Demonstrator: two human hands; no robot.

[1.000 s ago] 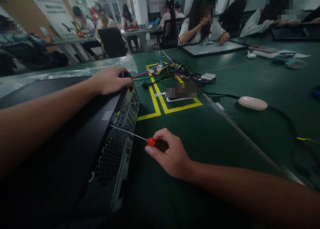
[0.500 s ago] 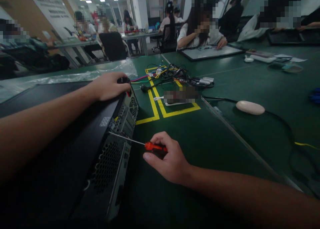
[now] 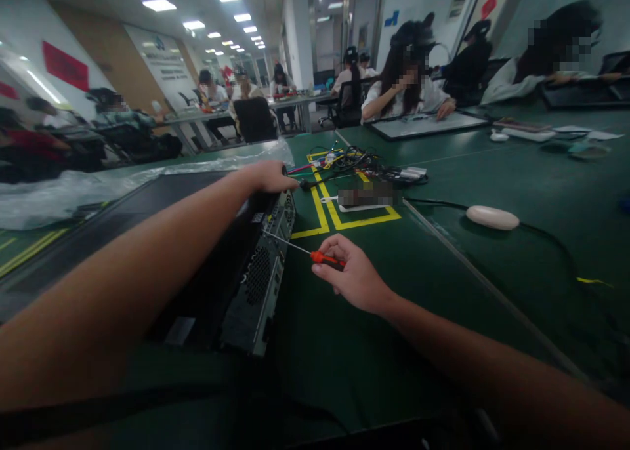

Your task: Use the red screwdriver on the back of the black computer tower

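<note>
A black desktop computer case lies on its side on the green table, its vented rear panel facing right. My left hand rests closed over the case's far top corner, gripping its edge. My right hand is closed on a screwdriver with a red and black handle. Its thin metal shaft points left and its tip meets the upper rear panel of the case.
A tangle of cables and a white power strip lie inside yellow tape marks. A white mouse with a black cord sits to the right. Clear plastic sheeting lies behind the case. Several people sit at the tables beyond.
The view has tilted upward and pulled back, so the case looks smaller. Both hands keep their holds; the screwdriver stays on the rear panel.
</note>
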